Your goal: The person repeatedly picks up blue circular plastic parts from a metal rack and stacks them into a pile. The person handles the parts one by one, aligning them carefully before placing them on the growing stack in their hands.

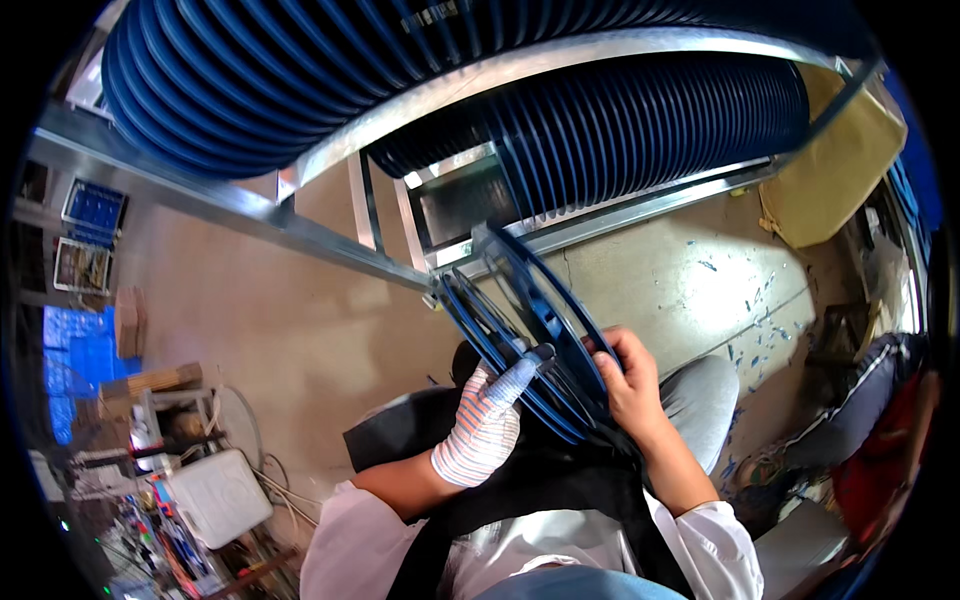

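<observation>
My gloved left hand (487, 425) pinches the hub of the blue reel (530, 330), which stands on edge over my lap; my bare right hand (628, 385) is closed on its rim. Thin flanges: a slack right grip probably lets it roll onto the concrete floor (690, 280).

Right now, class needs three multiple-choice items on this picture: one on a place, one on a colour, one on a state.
1. Where are the stacked ribbed discs?
A. on the metal rack overhead
B. on the floor
C. in a box

2. What colour is the reel in the hands?
A. red
B. blue
C. white

3. Which hand is gloved?
A. left
B. right
C. both

Answers:
1 A: the discs fill the rack.
2 B: the reel is blue.
3 A: the left hand wears a striped glove; the right hand is bare.
</observation>
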{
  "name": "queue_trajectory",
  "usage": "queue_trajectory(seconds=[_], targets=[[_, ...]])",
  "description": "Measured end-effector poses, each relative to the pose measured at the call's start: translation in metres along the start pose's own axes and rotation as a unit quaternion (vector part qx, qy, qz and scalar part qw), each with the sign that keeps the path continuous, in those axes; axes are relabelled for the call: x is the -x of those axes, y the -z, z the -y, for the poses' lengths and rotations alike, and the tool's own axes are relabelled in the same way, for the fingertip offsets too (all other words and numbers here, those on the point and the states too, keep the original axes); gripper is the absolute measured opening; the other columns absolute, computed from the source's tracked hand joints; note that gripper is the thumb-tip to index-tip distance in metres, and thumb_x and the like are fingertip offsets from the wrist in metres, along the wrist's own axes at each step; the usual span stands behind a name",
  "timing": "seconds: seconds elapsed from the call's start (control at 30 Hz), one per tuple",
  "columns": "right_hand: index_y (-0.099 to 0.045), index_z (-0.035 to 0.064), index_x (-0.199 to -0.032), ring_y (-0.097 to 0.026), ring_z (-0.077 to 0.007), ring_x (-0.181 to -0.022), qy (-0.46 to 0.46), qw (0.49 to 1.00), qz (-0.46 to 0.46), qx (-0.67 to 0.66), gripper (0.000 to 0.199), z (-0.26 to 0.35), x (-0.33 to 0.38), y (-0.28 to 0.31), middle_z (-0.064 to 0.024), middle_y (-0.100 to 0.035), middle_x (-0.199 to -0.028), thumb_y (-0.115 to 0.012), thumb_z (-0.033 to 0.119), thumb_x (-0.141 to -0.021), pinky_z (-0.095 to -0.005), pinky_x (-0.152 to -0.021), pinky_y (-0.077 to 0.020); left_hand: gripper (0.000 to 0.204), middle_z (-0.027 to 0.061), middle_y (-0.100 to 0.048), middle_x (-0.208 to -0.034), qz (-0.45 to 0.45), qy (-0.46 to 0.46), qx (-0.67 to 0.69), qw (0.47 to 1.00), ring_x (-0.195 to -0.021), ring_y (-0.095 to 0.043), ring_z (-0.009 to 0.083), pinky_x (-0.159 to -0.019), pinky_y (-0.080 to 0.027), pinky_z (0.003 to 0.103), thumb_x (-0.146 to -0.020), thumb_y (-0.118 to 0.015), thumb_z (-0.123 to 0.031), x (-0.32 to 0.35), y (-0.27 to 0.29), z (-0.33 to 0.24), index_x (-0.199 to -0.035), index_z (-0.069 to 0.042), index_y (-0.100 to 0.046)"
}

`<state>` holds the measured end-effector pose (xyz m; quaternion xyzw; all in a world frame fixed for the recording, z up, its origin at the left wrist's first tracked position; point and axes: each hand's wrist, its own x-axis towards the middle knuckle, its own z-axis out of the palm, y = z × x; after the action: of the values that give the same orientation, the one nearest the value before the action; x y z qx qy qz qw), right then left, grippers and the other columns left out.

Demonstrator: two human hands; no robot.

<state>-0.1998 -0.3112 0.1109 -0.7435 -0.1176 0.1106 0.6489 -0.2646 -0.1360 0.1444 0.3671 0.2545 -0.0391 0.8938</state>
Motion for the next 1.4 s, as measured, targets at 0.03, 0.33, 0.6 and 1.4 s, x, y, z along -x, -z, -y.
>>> queue_trajectory(seconds=[0.03,0.33,0.6,1.4], targets=[[-0.060,0.0008,-0.093,-0.060,-0.0221,-0.091,0.023,1.000,-0.010,-0.010,0.008,0.005,-0.004,0.002,-0.0104,-0.063,-0.095,-0.060,0.005,-0.087,-0.0302,-0.084,-0.0456,0.030,0.0074,-0.065,-0.111,-0.004,-0.006,0.004,1.000,-0.104,-0.061,0.0193,-0.094,-0.046,0.033,-0.089,-0.064,-0.011,0.001,0.001,0.001,-0.118,-0.005,-0.058],[-0.057,0.0006,-0.093,-0.060,-0.0245,-0.091,0.190,0.965,-0.173,0.044,0.016,0.004,-0.077,-0.050,-0.0127,-0.062,-0.097,-0.058,-0.010,-0.082,-0.0314,-0.083,-0.0461,0.030,0.0126,-0.066,-0.112,0.002,0.004,0.056,0.998,-0.105,-0.063,0.0205,-0.096,-0.047,0.030,-0.088,-0.065,-0.003,0.002,-0.004,-0.009,-0.116,-0.002,-0.056],[-0.051,0.0004,-0.096,-0.053,-0.0330,-0.091,0.275,0.929,-0.204,0.141,0.022,-0.010,-0.147,-0.095,-0.0151,-0.055,-0.094,-0.056,-0.012,-0.079,-0.0379,-0.081,-0.0432,0.031,0.0131,-0.066,-0.111,-0.013,-0.006,0.066,0.998,-0.102,-0.064,0.0208,-0.095,-0.048,0.030,-0.088,-0.064,-0.003,-0.002,0.000,-0.017,-0.117,-0.003,-0.054],[-0.054,-0.0006,-0.124,-0.053,-0.0362,-0.117,0.129,0.972,0.191,-0.040,0.047,-0.058,-0.008,-0.044,-0.0202,-0.056,-0.124,-0.049,0.036,-0.094,-0.0402,-0.101,-0.0388,0.037,0.0108,-0.062,-0.119,-0.032,-0.053,0.036,0.997,-0.113,-0.057,0.0175,-0.099,-0.041,0.028,-0.087,-0.065,-0.001,-0.023,0.026,-0.004,-0.121,-0.003,-0.053]])
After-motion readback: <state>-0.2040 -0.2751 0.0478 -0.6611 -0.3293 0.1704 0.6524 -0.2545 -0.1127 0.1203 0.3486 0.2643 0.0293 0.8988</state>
